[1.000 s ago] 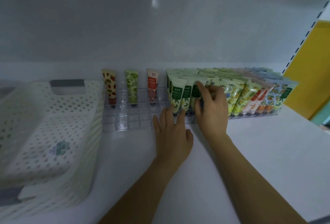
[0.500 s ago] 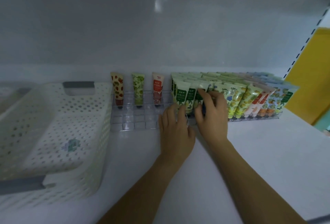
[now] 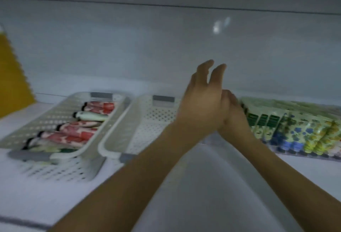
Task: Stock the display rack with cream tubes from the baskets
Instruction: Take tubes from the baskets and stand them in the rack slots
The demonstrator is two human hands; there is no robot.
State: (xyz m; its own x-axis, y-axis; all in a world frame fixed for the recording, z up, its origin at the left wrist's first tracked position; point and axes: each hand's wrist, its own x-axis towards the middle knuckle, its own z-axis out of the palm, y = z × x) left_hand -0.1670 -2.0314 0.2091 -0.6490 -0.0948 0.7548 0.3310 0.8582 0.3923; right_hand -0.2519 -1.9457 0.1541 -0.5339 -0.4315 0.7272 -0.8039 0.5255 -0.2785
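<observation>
Left hand (image 3: pixel 201 102): raised, fingers loose, holding nothing.
Right hand (image 3: pixel 233 115): half hidden behind the left; grip cannot be told.
Rack tubes (image 3: pixel 262 122): just right of right hand, standing, caps down.
Basket tubes (image 3: pixel 73 135): well left of both hands, lying flat, caps leftward.
Labels: probably green panels; writing blurred, unreadable.

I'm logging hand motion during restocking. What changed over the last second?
The left hand lifted off the white shelf, fingers loose, holding nothing. The right hand stays at the green-labelled cream tubes; its grip is hidden. The view swung left; tubes stayed standing.
</observation>
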